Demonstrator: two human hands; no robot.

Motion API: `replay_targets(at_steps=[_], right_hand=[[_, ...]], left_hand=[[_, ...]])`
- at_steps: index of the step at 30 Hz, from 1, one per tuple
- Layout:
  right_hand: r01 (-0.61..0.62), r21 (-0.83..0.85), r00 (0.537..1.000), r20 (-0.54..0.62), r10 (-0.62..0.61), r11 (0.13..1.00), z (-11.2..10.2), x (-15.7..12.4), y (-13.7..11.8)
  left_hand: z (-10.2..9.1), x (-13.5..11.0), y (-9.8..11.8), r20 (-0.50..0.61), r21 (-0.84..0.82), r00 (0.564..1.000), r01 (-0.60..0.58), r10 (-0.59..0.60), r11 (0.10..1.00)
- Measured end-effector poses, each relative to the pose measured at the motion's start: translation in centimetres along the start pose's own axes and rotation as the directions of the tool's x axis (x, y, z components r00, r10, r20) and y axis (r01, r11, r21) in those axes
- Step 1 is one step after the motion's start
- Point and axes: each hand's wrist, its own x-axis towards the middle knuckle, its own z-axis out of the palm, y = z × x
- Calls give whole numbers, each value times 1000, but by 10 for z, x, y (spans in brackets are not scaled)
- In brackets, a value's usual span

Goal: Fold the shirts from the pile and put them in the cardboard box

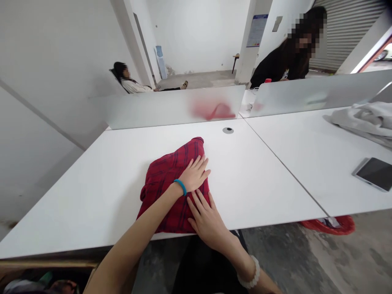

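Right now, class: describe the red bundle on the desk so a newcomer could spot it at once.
Start at the white desk in front of the frosted divider. Near its front edge lies a folded red plaid garment. Unlike the grey cloth on the neighbouring desk, it sits under the left hand and right hand.

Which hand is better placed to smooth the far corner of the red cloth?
Probably the left hand. It lies flat on the upper part of the cloth, nearer that corner. The right hand rests lower, by the near edge, so it is farther away.
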Motion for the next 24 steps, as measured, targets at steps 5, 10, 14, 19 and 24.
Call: replay_targets(at_steps=[5,10,14,19,24], right_hand=[[-3,-22,1000,3,3,1000,-1,-1,-1],[8,-38,1000,-3,-8,999,-1,-2,-1],[0,-51,1000,-15,0,999,1,-3,-1],[11,-58,999,-40,-13,998,2,-2,-1],[-6,-41,999,-38,4,999,1,-1,-1]], left_hand=[[20,31,-17,118,-39,991,71,-66,997],[22,42,-38,28,-12,979,203,-203,979],[23,59,-49,-27,-13,961,276,-276,961],[26,75,-59,-75,-38,936,343,-344,939],[24,76,-55,-149,-34,926,346,-347,937]])
